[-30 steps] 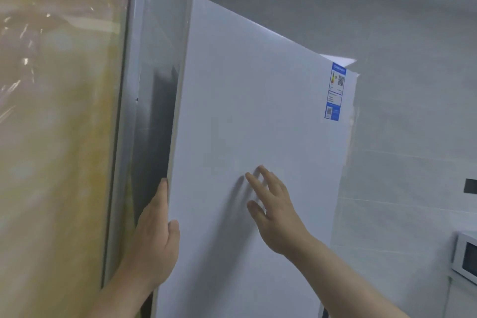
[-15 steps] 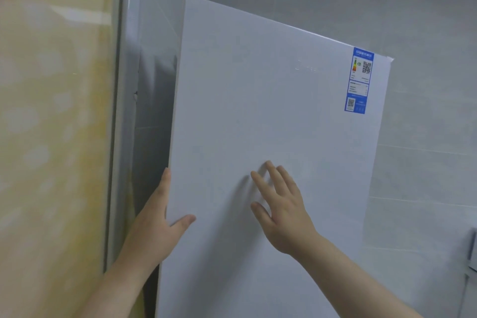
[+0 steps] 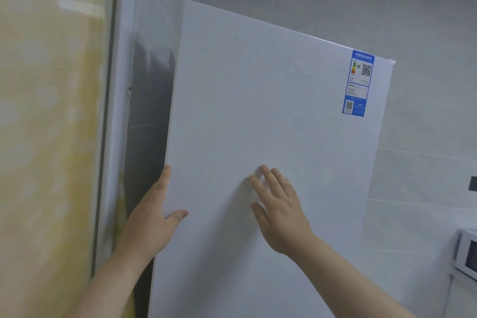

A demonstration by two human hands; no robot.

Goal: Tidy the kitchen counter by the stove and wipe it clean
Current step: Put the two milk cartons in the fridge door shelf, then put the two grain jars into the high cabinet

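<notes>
**A:** What were the hands on?

**B:** The white fridge door (image 3: 271,111). The right hand (image 3: 281,217) lay flat on its front, fingers (image 3: 268,175) straight and slightly spread, gripping nothing. The left hand (image 3: 152,217) clasped the door's near edge, with the thumb hooked across the front and the fingers running up the side.

**A:** And the table by the stove?

**B:** It was out of view, as was any cloth. Only a microwave (image 3: 467,253) showed, low and well to the right of the right fingers. A blue energy label (image 3: 357,82) sat high above them, near the door's far corner.

**A:** So which step was this?

**B:** Shutting the fridge, I judged, as part of the tidying. The wiping looked not yet begun. I couldn't tell whether the door had seated.

**A:** How should it have been done well?

**B:** By pushing squarely with the flat right palm. The left fingers should have come off the edge first, since the dark seam just beside them could pinch. A steady press until the seal took would have served better than a slam.
</notes>
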